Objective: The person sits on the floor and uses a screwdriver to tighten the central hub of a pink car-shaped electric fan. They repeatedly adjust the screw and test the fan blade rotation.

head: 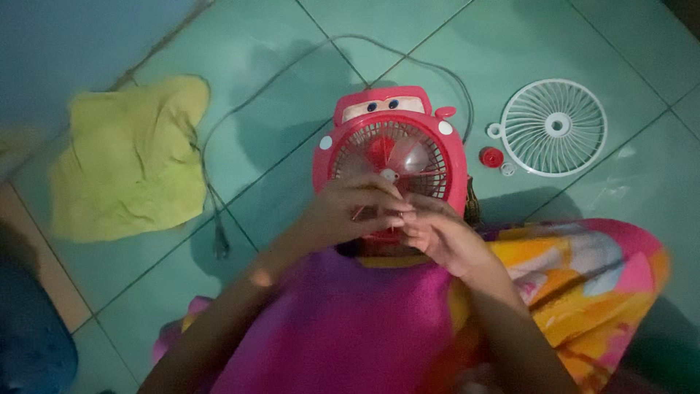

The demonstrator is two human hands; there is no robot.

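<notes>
Head view looks down on a small red fan (390,149) with cartoon eyes on top, lying flat on the green tiled floor (292,182) just in front of the person's lap. Its front cover is off, so the clear blades (408,157) show. Both hands meet at the near edge of the fan. The left hand (350,211) has its fingers bent and close together over the blades, and the right hand (437,237) has its fingertips pinched right beside them. The 2 hands seem to hold something tiny between them, but it is too small and dark to tell what. To do this well, I think the fingers should stay slow and gentle, because the blades look thin and could bend. To the right lie a white round grille (555,128), a small red cap (491,157) and a little white ring (507,169), all near each other. A grey cord (219,197) loops away to the left. A yellow cloth (131,168) lies well apart on the left. A bright patterned cloth (576,277) covers the lap.
</notes>
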